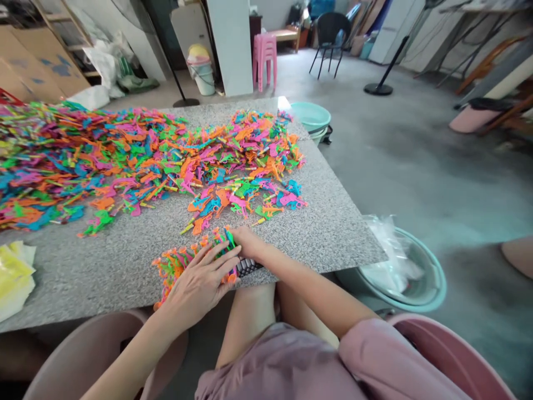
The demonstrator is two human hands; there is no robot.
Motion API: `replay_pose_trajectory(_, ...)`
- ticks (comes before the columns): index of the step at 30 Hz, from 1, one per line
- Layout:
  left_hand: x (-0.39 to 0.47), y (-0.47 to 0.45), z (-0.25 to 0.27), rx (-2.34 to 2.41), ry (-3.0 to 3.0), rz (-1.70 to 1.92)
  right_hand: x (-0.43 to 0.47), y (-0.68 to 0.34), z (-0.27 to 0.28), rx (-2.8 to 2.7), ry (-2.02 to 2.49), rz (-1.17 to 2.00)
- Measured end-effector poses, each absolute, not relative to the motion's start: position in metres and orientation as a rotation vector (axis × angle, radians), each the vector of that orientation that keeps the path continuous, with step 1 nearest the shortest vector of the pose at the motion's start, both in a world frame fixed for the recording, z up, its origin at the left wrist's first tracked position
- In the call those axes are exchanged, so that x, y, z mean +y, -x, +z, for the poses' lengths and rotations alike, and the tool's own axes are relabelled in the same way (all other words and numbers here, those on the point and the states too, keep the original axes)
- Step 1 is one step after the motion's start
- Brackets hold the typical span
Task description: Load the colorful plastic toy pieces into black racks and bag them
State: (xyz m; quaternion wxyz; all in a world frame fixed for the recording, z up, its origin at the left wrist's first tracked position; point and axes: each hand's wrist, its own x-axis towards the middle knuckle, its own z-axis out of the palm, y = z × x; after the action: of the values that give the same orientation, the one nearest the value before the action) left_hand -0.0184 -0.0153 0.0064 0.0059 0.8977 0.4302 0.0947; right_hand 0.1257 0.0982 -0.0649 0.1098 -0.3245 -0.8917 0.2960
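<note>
My left hand (200, 280) lies over a row of small plastic toy guns (172, 264), its fingers stretched out and touching them. These stand close together in orange, green and pink, at the table's near edge. A black rack with slots (249, 267) shows at the right end of the row, partly under my right arm. My right hand (246, 243) is closed at that end, by the left fingertips, on a green and blue toy gun (230, 239). Its fingertips are partly hidden.
A large heap of loose toy guns (137, 150) covers the far part of the speckled table (333, 233). A yellow and white bag (16, 278) lies at left. A pink bin (87, 355) and a teal basin (439, 278) with plastic bags stand below the edge.
</note>
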Motion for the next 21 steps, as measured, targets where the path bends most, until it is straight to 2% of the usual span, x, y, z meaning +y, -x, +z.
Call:
replay_pose_trajectory(3, -0.015, 0.020, 0.003, 1.378, -2.788, 0.314, 0.093, -0.136, -0.068, -2.570, 0.992, 0.809)
replay_pose_trajectory(8, -0.017, 0.022, -0.002, 1.392, -2.844, 0.325, 0.087, -0.188, -0.085, -2.473, 1.190, 0.416)
replay_pose_trajectory(14, -0.017, 0.021, -0.004, 1.398, -2.823, 0.348, 0.071, -0.247, -0.095, -2.484, 1.103, 0.361)
replay_pose_trajectory(21, -0.017, 0.019, -0.001, 1.421, -2.837, 0.309, 0.084, -0.226, -0.076, -2.138, 1.899, 0.284)
